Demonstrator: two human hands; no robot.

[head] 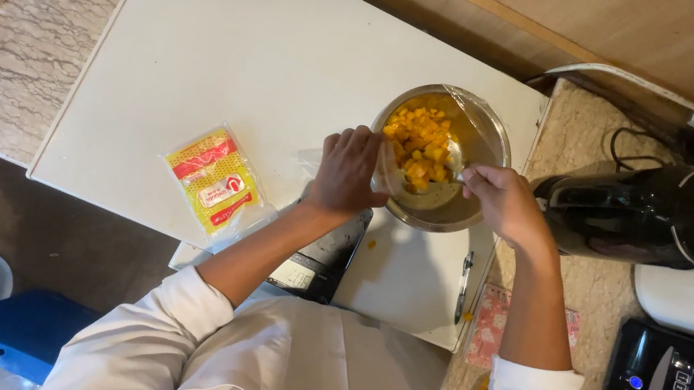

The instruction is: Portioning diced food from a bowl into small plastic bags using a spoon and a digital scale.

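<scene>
White cloth sleeves frame both bare forearms. Left hand [348,171] curls over the near rim of a round, shiny steel bowl [485,142], fingers closed on clear crinkled film [468,105]; right hand [504,204] pinches the film's other edge. Inside sit small orange-yellow fruit cubes [420,146]. Bowl rests on a smooth white board [232,43], a flat yellow-red packet [214,178] lying well left, a glossy black kettle [661,212] on the right

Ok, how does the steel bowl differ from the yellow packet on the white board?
The steel bowl is round, shiny and open, holding orange-yellow diced pieces; the yellow packet is flat, rectangular, with red markings. Both hands are at the bowl, the left hand on its near rim and the right hand beside it; no hand touches the packet. Both rest on the white board.
</scene>
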